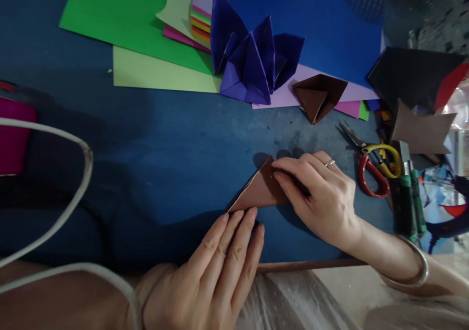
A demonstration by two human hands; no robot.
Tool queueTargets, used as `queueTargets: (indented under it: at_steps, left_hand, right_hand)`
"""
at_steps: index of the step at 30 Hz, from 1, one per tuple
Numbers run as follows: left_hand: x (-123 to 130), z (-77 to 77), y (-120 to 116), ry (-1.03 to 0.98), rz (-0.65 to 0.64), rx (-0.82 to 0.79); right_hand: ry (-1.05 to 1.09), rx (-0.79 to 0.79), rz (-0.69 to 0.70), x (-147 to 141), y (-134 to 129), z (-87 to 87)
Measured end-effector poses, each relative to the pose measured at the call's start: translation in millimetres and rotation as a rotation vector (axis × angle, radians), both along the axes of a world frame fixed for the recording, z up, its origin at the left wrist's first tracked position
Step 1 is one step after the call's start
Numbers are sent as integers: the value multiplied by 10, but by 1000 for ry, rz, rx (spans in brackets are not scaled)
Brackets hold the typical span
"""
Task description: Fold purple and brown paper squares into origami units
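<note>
A folded piece of brown paper (pixel 258 189) lies on the blue table near its front edge, one slanted side facing left. My right hand (pixel 322 198) pinches its right part between thumb and fingers. Flat on the table, with fingers stretched out, my left hand (pixel 223 266) touches the paper's lower left edge with its fingertips. Beyond the hands sits a smaller folded brown paper piece (pixel 315 95), and left of that stands a purple folded paper shape (pixel 252 66) with several points.
Sheets of green paper (pixel 120 14) and blue paper (pixel 311 22) lie at the back. Scissors (pixel 372 161) and green-handled cutters (pixel 408 203) rest at the right, near black folded paper (pixel 410 76). A white cable (pixel 86 168) loops across the left, by a magenta object (pixel 14 134).
</note>
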State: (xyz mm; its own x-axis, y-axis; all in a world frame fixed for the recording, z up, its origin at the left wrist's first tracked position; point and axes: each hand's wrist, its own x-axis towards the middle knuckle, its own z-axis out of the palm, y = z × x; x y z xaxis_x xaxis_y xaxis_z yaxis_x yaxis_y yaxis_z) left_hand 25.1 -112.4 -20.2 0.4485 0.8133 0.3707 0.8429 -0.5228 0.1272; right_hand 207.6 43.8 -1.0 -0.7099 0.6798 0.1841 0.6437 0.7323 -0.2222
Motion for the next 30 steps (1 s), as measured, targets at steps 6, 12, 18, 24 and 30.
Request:
queueTargets:
  at_steps: [6,12,18,24,30]
  left_hand:
    - [-137,13,234,-44,-219,14]
    - [-180,-21,438,11,-255,-120]
    - [-172,25,498,-78,-280,-90]
    - [-194,59,596,-48,-333,-63]
    - [-188,5,589,-57,-318,-39]
  right_hand:
    - [-5,-3,-6,-4,-5,1]
    - [-20,4,-25,-13,-2,0]
    - [-59,19,-28,-5,4,1]
    - [-19,32,-70,-17,5,-11]
    - [58,-49,-154,21,-27,-33]
